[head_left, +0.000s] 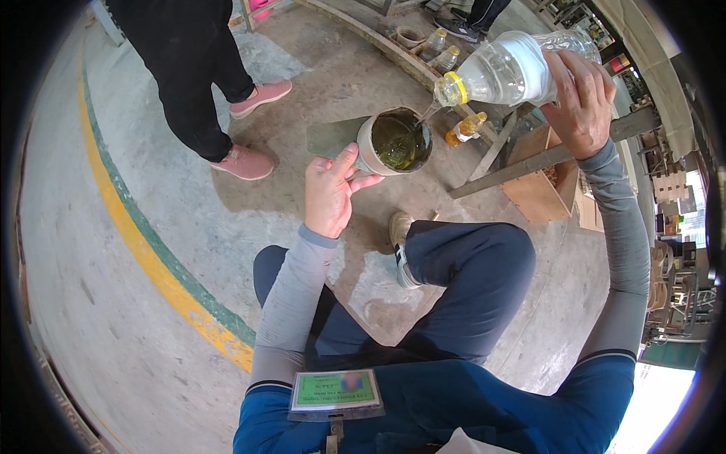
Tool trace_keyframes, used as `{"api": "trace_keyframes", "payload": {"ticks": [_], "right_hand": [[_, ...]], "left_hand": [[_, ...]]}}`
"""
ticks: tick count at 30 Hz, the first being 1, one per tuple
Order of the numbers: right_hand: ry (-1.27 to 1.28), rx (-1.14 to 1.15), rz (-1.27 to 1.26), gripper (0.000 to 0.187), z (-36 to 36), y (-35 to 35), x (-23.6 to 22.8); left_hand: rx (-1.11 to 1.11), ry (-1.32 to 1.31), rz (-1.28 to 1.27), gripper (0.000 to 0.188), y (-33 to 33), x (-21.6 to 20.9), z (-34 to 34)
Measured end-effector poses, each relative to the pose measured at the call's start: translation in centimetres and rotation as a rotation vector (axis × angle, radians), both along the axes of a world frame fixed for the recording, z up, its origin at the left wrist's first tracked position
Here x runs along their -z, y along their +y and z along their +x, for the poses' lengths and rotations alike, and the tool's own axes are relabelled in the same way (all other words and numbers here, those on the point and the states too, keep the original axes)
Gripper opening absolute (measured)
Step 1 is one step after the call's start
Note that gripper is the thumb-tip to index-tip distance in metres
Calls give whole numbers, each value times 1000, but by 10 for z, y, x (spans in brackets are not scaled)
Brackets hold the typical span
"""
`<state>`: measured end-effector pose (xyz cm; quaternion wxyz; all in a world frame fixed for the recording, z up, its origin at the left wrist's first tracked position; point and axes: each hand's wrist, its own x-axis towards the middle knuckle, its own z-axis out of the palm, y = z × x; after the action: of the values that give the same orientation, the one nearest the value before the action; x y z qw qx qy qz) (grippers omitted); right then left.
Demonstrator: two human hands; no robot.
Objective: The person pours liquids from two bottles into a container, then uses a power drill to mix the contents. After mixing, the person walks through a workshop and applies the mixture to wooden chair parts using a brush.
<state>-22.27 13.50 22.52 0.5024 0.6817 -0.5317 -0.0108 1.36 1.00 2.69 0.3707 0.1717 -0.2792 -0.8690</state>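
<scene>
My left hand grips a pale round cup by its near left side, thumb along the wall. Inside the cup lies a dark greenish liquid. With my right hand I hold a large clear plastic bottle round its body, over a pale label. The bottle is tilted, its yellow-ringed mouth pointing down left over the cup. A thin clear stream runs from the mouth into the cup. Bottle and cup are apart.
A small bottle of amber liquid stands beyond the cup, near a wooden bar and a wooden box. Clear bottles stand farther off. At the left is a person in pink shoes; another person's dark shoe shows at the top.
</scene>
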Motion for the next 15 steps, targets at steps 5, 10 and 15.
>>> {"api": "trace_keyframes", "payload": {"ticks": [5, 10, 15], "right_hand": [[1, 25, -9, 64, 2, 1, -2], [-13, 17, 0, 65, 3, 2, -2], [-20, 33, 33, 65, 5, 3, -6]], "left_hand": [[3, -4, 15, 9, 1, -4, 2], [-13, 23, 37, 7, 1, 1, 4], [-21, 4, 60, 5, 3, -2, 4]]}}
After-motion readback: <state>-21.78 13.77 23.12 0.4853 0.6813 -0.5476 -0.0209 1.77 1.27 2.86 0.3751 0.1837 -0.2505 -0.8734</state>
